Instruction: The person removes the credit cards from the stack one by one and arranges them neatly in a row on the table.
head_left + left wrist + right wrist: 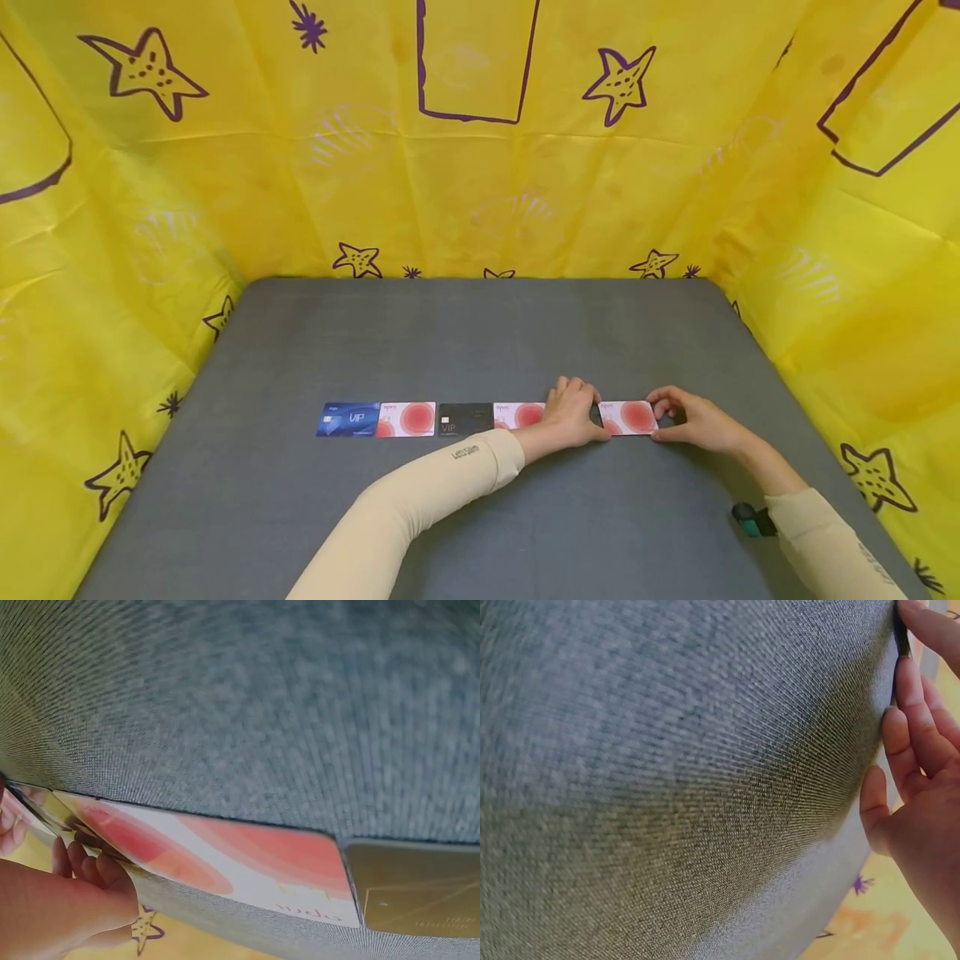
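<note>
Several bank cards lie in a row on the grey table. From the left come a blue VIP card (348, 420), a red-and-white card (407, 419), a black VIP card (465, 421) and another red-and-white card (516, 414). My left hand (572, 414) reaches over a mostly covered dark card (46, 804), fingers at its far edge and thumb at the near side. At the row's right end, my right hand (697, 419) holds the last red-and-white card (628, 417) by its right corners, thumb near and fingers far. In the right wrist view that card is barely visible.
The grey table (480, 333) extends around the row. Yellow cloth (480, 192) with purple star drawings hangs behind it and on both sides. A black-and-green strap (752, 520) shows at the right wrist.
</note>
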{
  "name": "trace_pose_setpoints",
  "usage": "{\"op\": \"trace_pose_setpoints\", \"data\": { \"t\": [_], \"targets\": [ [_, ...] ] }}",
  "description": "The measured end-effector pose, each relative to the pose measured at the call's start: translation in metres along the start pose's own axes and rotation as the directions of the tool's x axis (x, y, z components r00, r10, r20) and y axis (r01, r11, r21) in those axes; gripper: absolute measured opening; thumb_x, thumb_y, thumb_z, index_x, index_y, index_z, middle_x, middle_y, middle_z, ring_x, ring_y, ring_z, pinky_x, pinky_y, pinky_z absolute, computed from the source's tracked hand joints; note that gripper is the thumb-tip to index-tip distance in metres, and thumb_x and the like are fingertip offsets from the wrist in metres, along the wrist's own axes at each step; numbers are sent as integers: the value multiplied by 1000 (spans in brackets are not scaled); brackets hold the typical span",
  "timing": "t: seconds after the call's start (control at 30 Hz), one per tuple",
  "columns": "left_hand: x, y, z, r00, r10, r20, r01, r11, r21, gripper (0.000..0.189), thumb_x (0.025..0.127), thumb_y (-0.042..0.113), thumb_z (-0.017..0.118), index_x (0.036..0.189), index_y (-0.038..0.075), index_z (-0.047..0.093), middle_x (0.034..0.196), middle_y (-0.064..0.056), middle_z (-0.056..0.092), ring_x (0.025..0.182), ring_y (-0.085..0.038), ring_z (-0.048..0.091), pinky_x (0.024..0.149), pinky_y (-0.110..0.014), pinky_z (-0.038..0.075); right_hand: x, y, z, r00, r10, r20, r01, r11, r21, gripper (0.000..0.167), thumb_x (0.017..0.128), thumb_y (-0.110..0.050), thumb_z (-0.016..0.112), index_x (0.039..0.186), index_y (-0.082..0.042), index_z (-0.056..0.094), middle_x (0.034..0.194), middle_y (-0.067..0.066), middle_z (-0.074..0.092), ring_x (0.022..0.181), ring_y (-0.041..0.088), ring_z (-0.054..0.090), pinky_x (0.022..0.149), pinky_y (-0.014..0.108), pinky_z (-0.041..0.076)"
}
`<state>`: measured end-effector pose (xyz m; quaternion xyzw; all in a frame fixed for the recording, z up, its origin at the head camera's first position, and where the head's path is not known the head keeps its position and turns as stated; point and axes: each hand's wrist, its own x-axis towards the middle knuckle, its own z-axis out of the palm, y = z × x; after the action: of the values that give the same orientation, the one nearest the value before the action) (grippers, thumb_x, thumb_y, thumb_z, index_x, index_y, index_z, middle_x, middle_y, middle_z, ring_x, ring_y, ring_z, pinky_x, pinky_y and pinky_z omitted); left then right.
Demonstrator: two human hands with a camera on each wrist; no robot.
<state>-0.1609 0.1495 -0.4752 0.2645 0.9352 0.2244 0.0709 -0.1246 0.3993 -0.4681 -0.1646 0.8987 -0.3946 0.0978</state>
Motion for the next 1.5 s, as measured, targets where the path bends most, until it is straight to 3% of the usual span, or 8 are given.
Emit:
{"op": "trace_pose_setpoints", "data": {
  "t": [0.6,1.27,1.5],
  "targets": [
    [-3,2,6,999,-50,-6,49,997,-57,48,74,46,81,112,22,64,110,4,53,104,-14,41,83,-27,34,-1,-1,-7,994,101,38,-101,995,9,49,82,-16,79,120,-1,54,94,7,57,88,23,51,74,25,42],
    [-9,0,5,1000,-26,-15,26,999,-42,49,75,46,80,114,21,63,109,4,53,103,-14,41,82,-26,33,1,2,-4,993,113,38,-112,993,-20,50,80,-19,81,121,-2,56,93,7,55,86,22,50,72,26,42],
    [-13,-4,2,999,17,31,-15,999,-51,56,74,51,79,118,19,62,111,5,53,103,-14,42,84,-26,35,3,-8,2,997,79,-14,-80,993,-87,49,82,-23,80,119,-2,57,88,3,54,75,14,49,66,25,39]
  ]
}}
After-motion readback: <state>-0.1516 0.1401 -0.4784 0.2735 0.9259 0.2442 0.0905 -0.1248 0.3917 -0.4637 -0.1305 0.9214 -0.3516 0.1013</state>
